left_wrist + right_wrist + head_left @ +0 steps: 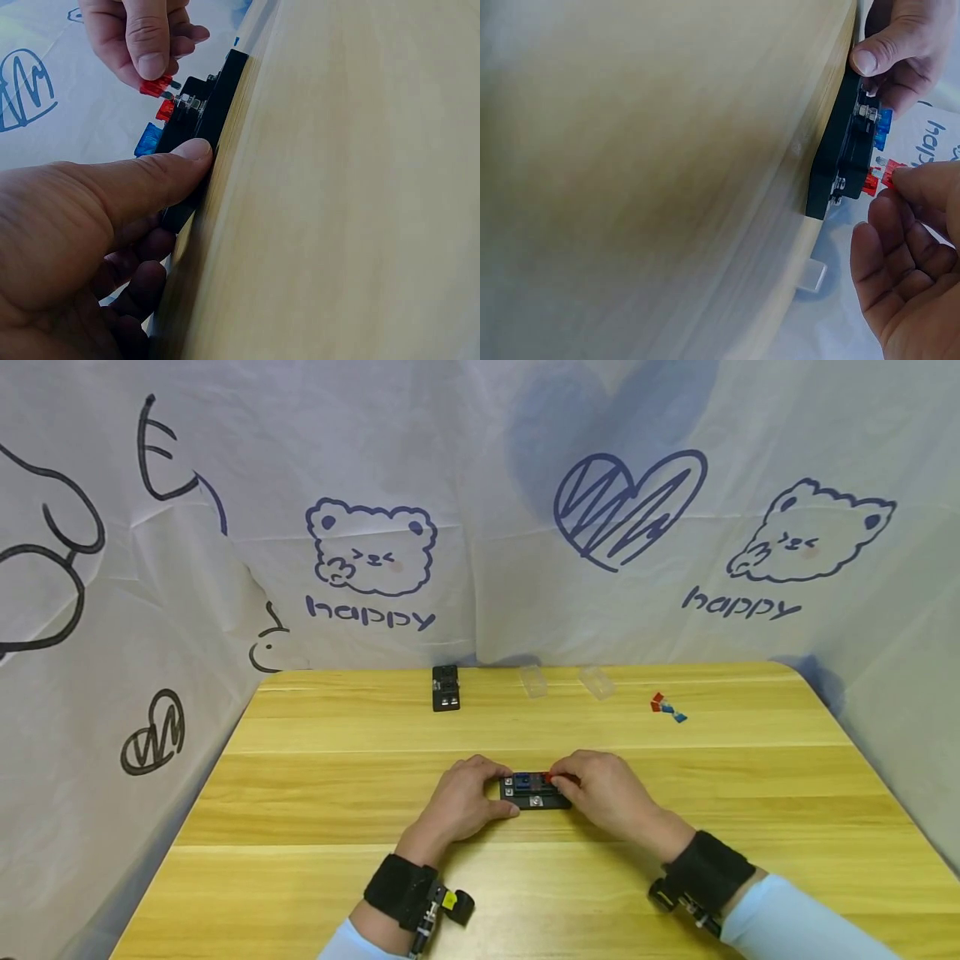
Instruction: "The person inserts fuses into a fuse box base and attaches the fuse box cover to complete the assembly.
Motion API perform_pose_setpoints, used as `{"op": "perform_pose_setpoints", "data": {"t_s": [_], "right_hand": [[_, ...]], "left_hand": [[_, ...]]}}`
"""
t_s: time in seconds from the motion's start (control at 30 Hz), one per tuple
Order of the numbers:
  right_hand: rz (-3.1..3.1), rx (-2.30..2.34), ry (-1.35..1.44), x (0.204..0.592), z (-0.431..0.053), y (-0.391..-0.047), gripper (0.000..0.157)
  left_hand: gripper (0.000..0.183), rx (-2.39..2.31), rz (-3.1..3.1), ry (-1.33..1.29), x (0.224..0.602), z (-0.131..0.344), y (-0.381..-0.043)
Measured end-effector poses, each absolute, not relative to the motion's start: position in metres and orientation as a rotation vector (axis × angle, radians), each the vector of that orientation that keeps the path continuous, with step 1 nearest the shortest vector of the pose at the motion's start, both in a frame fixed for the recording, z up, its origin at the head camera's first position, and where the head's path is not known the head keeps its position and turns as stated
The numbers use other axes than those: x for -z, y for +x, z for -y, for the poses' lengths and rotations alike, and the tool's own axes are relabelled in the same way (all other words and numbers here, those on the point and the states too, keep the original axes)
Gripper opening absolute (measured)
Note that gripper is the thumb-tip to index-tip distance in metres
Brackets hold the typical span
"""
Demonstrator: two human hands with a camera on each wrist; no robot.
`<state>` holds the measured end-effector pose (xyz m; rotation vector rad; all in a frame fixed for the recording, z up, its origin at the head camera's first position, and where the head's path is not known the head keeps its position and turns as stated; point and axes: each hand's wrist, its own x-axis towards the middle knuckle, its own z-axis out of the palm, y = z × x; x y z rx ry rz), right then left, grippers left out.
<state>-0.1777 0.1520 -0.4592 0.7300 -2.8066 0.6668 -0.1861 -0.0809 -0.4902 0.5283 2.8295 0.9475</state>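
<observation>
A black fuse block (555, 804) lies on the wooden table, its long side running left to right. My left hand (467, 799) grips its left end, the thumb along the near side. Between thumb and finger, my right hand (609, 789) pinches a red blade fuse (154, 87) over the block's right part. The fuse's metal prongs point toward the block in the left wrist view. Another red fuse (870, 184) is seated in the block close by. Blue fuses (883, 124) sit in it nearer the left hand. Metal screw terminals show along the block.
Another black fuse block (446, 687) lies at the table's back edge. To its right are two clear plastic covers (534, 681). Loose red and blue fuses (667, 707) lie further right. White cloth with drawings (480, 527) hangs behind the table (300, 777).
</observation>
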Motion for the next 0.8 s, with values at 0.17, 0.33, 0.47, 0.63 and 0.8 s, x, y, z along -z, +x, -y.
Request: {"op": "perform_pose_setpoints", "data": {"t_s": [0.17,0.33,0.47,0.63,0.8], "right_hand": [[2.793,-0.639,0.750,0.4619,-0.1517,-0.1777,0.009],[2.771,-0.629,0.771,0.4639,-0.1515,-0.1786,0.009],[2.770,-0.624,0.783,0.4649,-0.1509,-0.1794,0.009],[2.767,-0.621,0.807,0.4645,-0.1498,-0.1795,0.009],[2.756,-0.618,0.806,0.4641,-0.1495,-0.1791,0.008]], "left_hand": [[0.050,-0.953,-2.828,0.529,0.4900,0.0813,-0.1859],[0.050,-0.957,-2.826,0.533,0.4897,0.0814,-0.1858],[0.050,-0.946,-2.826,0.533,0.4900,0.0813,-0.1862],[0.050,-0.939,-2.831,0.536,0.4902,0.0815,-0.1867],[0.050,-0.933,-2.833,0.542,0.4904,0.0815,-0.1871]]}}
